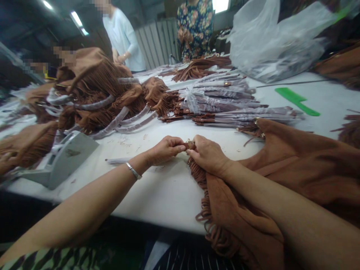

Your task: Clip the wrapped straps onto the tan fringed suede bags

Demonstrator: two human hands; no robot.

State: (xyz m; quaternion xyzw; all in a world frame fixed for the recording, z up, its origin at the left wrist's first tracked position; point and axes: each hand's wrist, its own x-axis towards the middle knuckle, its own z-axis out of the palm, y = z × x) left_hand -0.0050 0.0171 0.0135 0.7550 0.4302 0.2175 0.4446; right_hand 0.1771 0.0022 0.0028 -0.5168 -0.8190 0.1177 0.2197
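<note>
The brown fringed bag (298, 157) is lying over the right side of the white table (157, 198), and part of it is hanging over the near edge. From my distant seat I am seeing the left hand (166, 150) pinching a small brown tab (186, 145), thumb and finger together. The right hand (209, 154) is clamping the bag's edge beside a gold-coloured fitting (190, 143); its exact hold I am not able to tell, because the fingers are covering it.

I am judging that the tab could be slipping out, since the fingertips are having little to hold. The hanging part could be dragging the bag down if the right hand is loosening. The loops of fringe (198, 174), lying just below, could be catching in the fitting.

On the table, brown scraps (131, 139) are lying about, near a grey dispenser (70, 161) and a pale strip (119, 160). Farther back, wrapped straps (225, 99) are lying between a heap of fringed goods (92, 82) and a green comb (298, 101). Behind, a person in a pale top (123, 37) and another in a flowered top (195, 30) are standing, while ceiling lights (76, 18) are shining.
</note>
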